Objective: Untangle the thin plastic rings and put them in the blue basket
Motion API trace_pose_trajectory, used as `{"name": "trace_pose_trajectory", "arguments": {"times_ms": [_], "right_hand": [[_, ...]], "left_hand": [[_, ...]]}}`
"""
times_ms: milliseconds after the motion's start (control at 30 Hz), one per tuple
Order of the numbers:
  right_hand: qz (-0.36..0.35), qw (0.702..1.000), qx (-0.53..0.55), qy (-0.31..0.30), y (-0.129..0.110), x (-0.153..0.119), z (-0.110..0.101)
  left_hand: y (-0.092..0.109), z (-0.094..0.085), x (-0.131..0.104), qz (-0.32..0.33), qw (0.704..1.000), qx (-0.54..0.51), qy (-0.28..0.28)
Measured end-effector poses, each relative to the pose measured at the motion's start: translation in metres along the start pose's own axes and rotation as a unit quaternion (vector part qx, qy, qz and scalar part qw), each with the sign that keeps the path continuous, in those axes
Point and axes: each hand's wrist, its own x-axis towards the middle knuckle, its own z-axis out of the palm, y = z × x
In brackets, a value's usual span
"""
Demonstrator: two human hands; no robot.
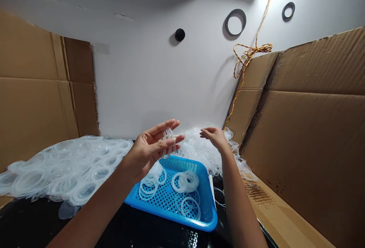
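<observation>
Translucent thin plastic rings (pixel 169 141) hang on the fingers of the left hand (pixel 154 145).

Right hand (pixel 213 137), its grasp unclear, is beyond the blue basket's (pixel 209 202) far right corner.

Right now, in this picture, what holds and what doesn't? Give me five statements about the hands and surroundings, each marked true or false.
1. The left hand holds several thin, round, translucent rings. True.
2. The blue perforated plastic basket is empty. False: loose rings lie in the basket.
3. The right hand grips the basket's rim. False: the right hand is raised, apart from the basket.
4. A bundled orange twisted cord hangs on the right side of the view. True.
5. Brown cardboard shows only on the right. False: it stands on both sides.
</observation>
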Motion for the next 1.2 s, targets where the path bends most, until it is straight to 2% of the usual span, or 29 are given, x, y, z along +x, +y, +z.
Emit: {"name": "trace_pose_trajectory", "arguments": {"times_ms": [100, 200, 333, 400, 433, 500, 533, 667, 900, 1100, 1200], "right_hand": [[0.048, 0.998, -0.050, -0.003, 0.017, 0.008, -0.005], [0.030, 0.998, -0.057, -0.012, 0.005, -0.003, -0.012], [-0.087, 0.992, 0.021, -0.090, -0.043, -0.040, -0.012], [-0.211, 0.949, 0.136, -0.190, -0.065, -0.061, -0.005], [-0.246, 0.928, 0.158, -0.231, -0.073, -0.070, 0.001], [-0.283, 0.906, 0.163, -0.270, -0.082, -0.084, 0.012], [-0.290, 0.904, 0.166, -0.265, -0.084, -0.088, 0.017], [-0.277, 0.905, 0.217, -0.238, -0.082, -0.091, 0.030], [-0.206, 0.882, 0.314, -0.286, -0.084, -0.092, 0.023], [-0.195, 0.890, 0.286, -0.296, -0.089, -0.096, 0.019], [-0.211, 0.891, 0.270, -0.298, -0.091, -0.098, 0.017]], "left_hand": [[0.000, -0.001, 0.000, 0.002, 1.000, -0.006, -0.015], [0.001, -0.001, 0.000, 0.017, 1.000, -0.010, -0.015], [0.002, 0.000, 0.000, 0.026, 1.000, 0.005, -0.014], [0.001, 0.000, 0.000, 0.024, 1.000, 0.010, -0.012], [0.000, 0.000, 0.000, 0.023, 1.000, 0.013, -0.011], [0.000, 0.000, 0.000, 0.026, 0.999, 0.026, -0.012], [-0.001, -0.001, 0.000, 0.029, 0.999, 0.033, -0.015], [0.000, -0.001, -0.002, 0.030, 0.999, 0.035, -0.023], [0.004, 0.002, -0.004, 0.015, 1.000, -0.011, -0.009], [0.007, 0.001, -0.004, 0.011, 1.000, -0.001, 0.023], [0.006, -0.001, -0.004, 0.014, 1.000, 0.000, 0.018]]}}
